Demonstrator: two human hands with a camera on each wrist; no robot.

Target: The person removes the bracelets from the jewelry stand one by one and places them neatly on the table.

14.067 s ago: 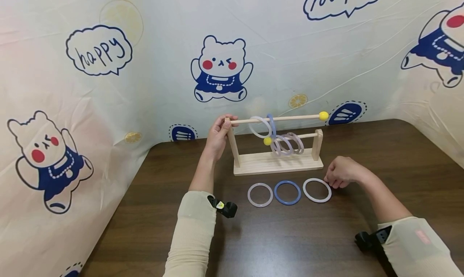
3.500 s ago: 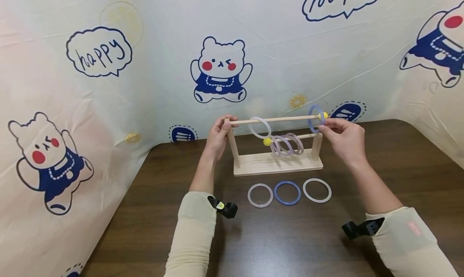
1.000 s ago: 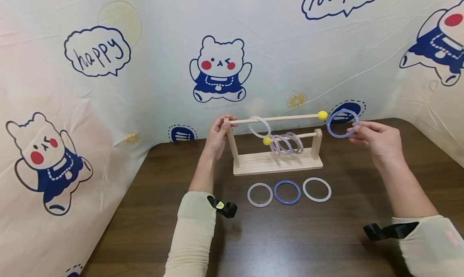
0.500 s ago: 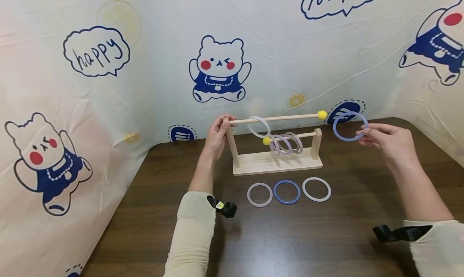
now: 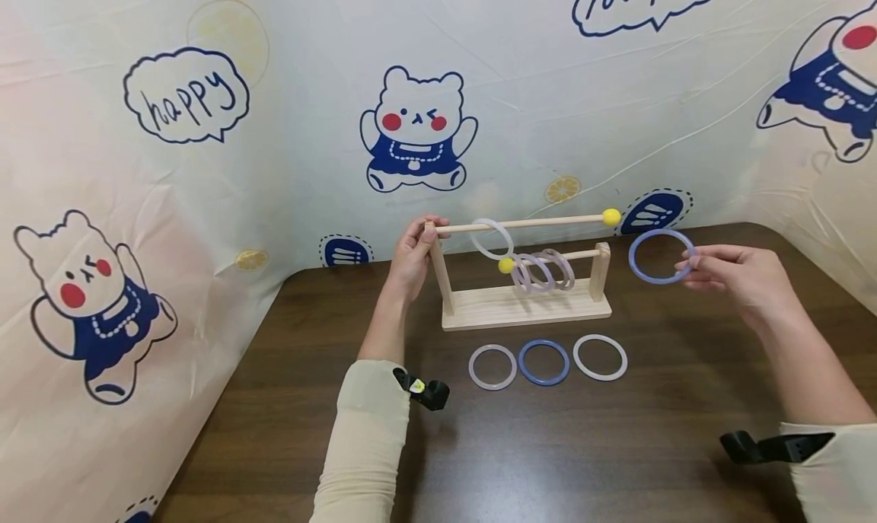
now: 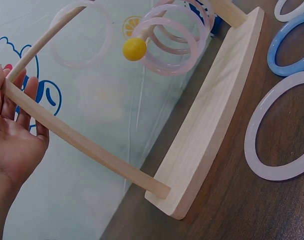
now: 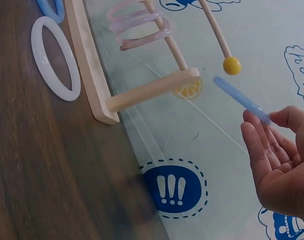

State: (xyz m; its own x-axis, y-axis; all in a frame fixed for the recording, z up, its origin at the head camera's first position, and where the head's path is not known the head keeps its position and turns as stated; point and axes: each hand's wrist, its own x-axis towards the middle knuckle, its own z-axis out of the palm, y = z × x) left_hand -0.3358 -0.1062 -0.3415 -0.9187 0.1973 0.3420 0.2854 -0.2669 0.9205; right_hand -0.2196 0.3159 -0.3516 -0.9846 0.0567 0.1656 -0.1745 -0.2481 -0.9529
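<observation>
My left hand (image 5: pixel 411 260) grips the top of the left post of a wooden ring stand (image 5: pixel 479 314), thumb in front and fingers behind. To the stand's right, my right hand (image 5: pixel 743 275) pinches a blue ring (image 5: pixel 633 258) by its right side, in the air. The right wrist view has that ring edge-on, off the yellow bead (image 7: pixel 232 65) of the upper rod. A white ring (image 5: pixel 511 247) hangs on this upper rod (image 5: pixel 555 222). Several pale purple and pinkish rings (image 6: pixel 166 71) hang on the lower rod, behind its own yellow bead (image 6: pixel 135 49).
In front of the stand, three rings lie in a row on the brown table (image 5: pixel 582 447): pale purple (image 5: pixel 470 368), blue (image 5: pixel 544 384) and white (image 5: pixel 600 379). A printed cloth (image 5: pixel 308 142) rises behind and beside the table.
From the white ring on the table, my right hand has gone to the upper rod and drawn the blue ring off its beaded end. That ring has since moved right and tipped flatter.
</observation>
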